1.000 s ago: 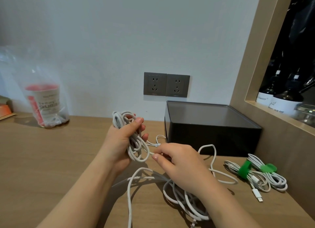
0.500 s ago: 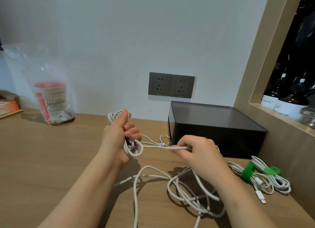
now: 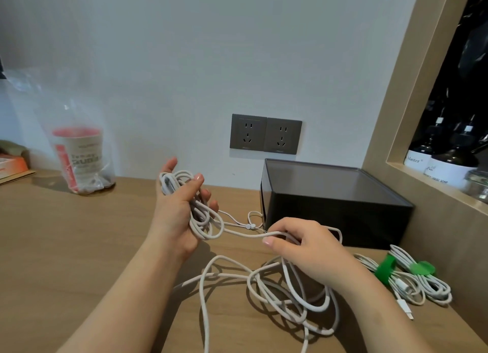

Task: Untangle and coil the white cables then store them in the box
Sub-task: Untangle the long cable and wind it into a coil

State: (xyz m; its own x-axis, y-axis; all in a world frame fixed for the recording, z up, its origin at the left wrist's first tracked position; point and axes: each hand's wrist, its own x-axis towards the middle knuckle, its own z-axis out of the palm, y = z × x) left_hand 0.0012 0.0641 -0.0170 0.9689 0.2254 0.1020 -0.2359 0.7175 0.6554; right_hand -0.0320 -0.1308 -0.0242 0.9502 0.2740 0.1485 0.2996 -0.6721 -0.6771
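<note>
Left grip (image 3: 177, 215) clasps a coiled bunch of white cable (image 3: 169, 183), thumb across it, above the table (image 3: 66, 247). Right grip (image 3: 309, 249) pinches a strand. Loose loops (image 3: 290, 292) sprawl near the front edge. The box (image 3: 335, 207) sits at the back right corner, and bare wood lies to the left.

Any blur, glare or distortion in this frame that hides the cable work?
Head view: even light, no glare on the loose white cable, which casts soft shadows on the wooden table; the plastic-bagged cup at far left looks blurred; wide-angle edges bend.
</note>
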